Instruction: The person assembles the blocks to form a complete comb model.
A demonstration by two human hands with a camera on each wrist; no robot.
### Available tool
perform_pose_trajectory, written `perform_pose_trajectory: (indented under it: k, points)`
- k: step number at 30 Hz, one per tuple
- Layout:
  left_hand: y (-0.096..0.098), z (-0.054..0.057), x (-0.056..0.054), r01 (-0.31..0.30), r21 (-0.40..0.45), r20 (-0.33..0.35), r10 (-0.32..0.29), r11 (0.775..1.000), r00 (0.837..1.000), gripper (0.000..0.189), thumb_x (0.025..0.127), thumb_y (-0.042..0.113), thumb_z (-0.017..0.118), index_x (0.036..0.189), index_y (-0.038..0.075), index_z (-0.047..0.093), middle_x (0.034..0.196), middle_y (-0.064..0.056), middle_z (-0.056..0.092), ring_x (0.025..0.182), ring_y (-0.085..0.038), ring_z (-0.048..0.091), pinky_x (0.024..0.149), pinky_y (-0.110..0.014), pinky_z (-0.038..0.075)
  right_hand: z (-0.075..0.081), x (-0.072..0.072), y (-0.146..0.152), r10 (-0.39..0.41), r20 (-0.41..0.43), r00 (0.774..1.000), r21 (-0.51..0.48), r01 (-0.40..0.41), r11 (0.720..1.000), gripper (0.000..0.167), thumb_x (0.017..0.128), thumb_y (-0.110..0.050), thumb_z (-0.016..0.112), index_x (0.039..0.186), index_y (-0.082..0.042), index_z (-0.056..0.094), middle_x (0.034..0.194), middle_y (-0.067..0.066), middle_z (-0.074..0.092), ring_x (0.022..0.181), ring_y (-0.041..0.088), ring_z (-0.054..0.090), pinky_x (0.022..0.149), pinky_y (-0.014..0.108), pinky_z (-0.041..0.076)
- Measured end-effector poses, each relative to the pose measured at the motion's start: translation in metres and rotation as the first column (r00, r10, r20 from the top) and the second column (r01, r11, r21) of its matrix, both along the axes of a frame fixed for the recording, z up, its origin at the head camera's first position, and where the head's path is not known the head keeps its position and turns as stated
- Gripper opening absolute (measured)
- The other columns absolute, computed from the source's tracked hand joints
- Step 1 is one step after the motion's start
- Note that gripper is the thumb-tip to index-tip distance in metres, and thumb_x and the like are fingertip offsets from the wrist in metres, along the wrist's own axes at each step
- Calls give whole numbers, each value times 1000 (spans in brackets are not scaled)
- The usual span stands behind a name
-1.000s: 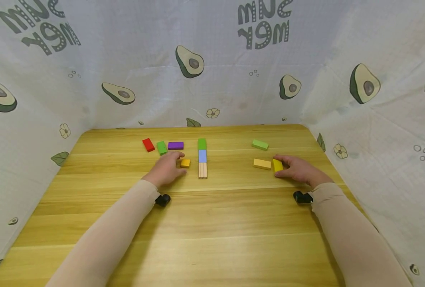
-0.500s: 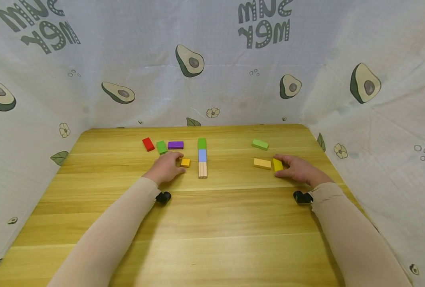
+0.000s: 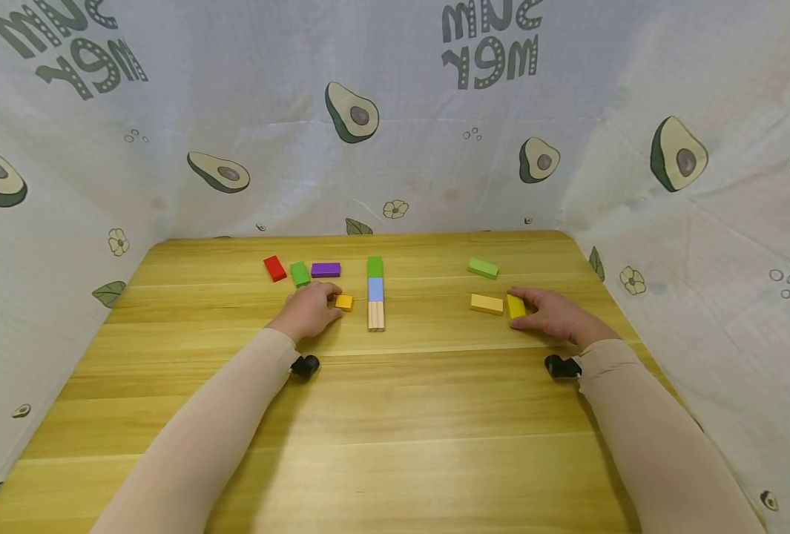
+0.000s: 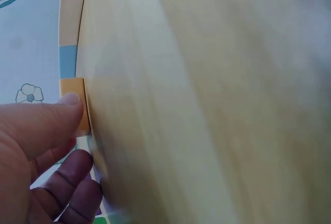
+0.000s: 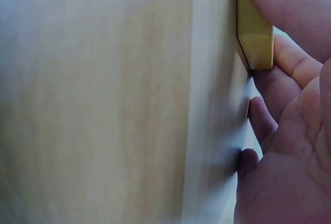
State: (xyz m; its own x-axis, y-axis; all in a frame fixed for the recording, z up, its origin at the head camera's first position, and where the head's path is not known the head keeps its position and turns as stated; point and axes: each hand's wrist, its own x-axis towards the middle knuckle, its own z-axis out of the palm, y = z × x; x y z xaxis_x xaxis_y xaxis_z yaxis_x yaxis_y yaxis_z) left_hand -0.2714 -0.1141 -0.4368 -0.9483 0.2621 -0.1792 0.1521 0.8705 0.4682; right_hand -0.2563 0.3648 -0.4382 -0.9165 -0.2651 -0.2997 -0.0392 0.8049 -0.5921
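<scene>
Near the left-centre of the table, my left hand (image 3: 309, 310) pinches a small orange block (image 3: 344, 302). The left wrist view shows the thumb (image 4: 70, 102) lying on that orange block (image 4: 73, 87), with the other fingers curled below. On the right, my right hand (image 3: 553, 317) grips a yellow block (image 3: 516, 307) between thumb and fingers. In the right wrist view the yellow block (image 5: 256, 32) is close against the wooden surface, and the thumb (image 5: 289, 6) covers part of it. Both blocks appear low at the table top.
A line of a green block (image 3: 374, 266), a blue block (image 3: 376, 289) and pale wooden blocks (image 3: 376, 316) lies mid-table. Left are red (image 3: 274, 268), green (image 3: 300, 274) and purple (image 3: 326, 270) blocks. Right are light green (image 3: 483, 268) and tan (image 3: 486, 303) blocks.
The left thumb has drawn in a little toward the orange block. My right hand and the yellow block stay where they were.
</scene>
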Motion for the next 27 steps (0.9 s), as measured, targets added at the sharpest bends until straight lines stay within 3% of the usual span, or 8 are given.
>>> perform_pose_trajectory:
  k: [27]
  points:
    - [0, 0, 0, -7, -20, -19, 6, 1000, 1000, 37, 105, 26, 67, 139, 12, 66, 143, -12, 63, 138, -35, 55, 113, -59, 37, 3, 3, -2, -3, 13, 1000, -13, 3, 1000, 85, 97, -36, 77, 163, -3, 35, 168, 34, 25, 155, 57, 18, 123, 73, 16]
